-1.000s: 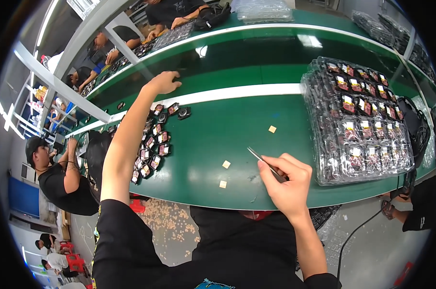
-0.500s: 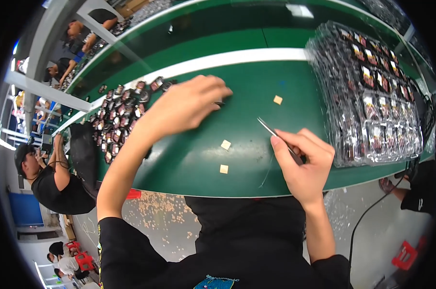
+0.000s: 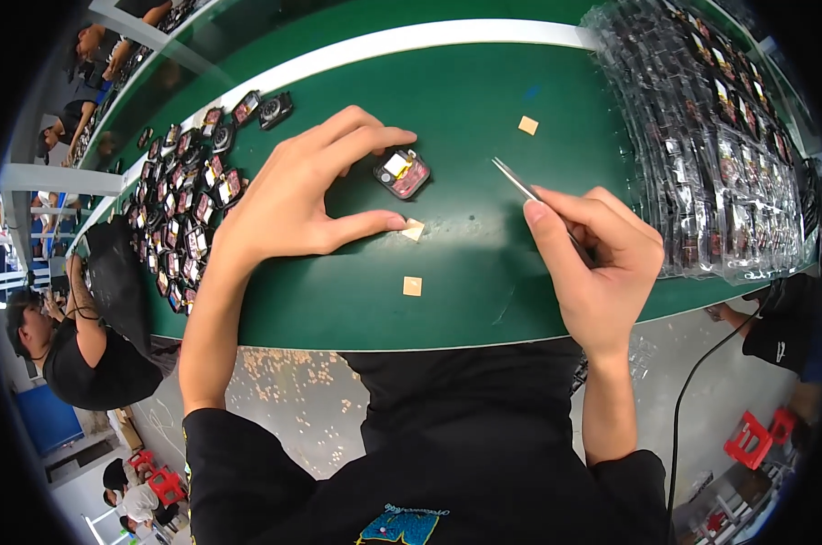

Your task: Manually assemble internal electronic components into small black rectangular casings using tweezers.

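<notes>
A small black square electronic unit (image 3: 402, 174), with its red and yellow insides showing, lies on the green tabletop. My left hand (image 3: 307, 195) is open around its left side, forefinger at its far edge and thumb stretched below it. Whether the forefinger touches the unit, I cannot tell. The thumb tip is at the edge of a pale square piece (image 3: 414, 232). A second pale square (image 3: 412, 286) lies nearer to me, and another pale square (image 3: 528, 125) farther off to the right. My right hand (image 3: 606, 263) grips metal tweezers (image 3: 518, 183), their tips pointing far left above the table.
Many similar units (image 3: 186, 209) are heaped at the left. Tall stacks of clear plastic trays (image 3: 738, 173) holding units stand at the right. A white strip (image 3: 484, 32) runs along the far side of the green table (image 3: 338, 318). A co-worker (image 3: 93, 350) sits at the left.
My left hand has spread from a closed pose, and the unit, mostly hidden under its fingers before, now shows on the table. The right hand still holds the tweezers. The whole view has shifted.
</notes>
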Demonstrator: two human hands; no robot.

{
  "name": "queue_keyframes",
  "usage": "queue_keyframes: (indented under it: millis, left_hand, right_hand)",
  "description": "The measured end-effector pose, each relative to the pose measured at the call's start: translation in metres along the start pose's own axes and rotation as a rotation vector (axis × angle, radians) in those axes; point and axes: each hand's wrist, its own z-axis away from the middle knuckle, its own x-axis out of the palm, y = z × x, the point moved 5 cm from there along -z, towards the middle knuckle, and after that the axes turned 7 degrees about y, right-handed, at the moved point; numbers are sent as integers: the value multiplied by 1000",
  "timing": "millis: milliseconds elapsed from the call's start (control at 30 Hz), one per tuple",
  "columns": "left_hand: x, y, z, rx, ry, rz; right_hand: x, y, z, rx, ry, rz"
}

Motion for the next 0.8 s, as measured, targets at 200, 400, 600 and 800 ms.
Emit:
queue_keyframes:
  millis: [200, 400, 600, 800]
  left_hand:
    - [6, -13, 3, -67, 46, 116]
    - [13, 2, 7, -121, -10, 239]
    - [30, 17, 3, 22, -55, 193]
    - [33, 14, 3, 10, -57, 198]
  right_hand:
    - [4, 0, 2, 63, -47, -2]
    - [6, 0, 0, 92, -141, -16]
    - [12, -4, -1, 34, -374, 42]
    - [15, -4, 1, -32, -348, 88]
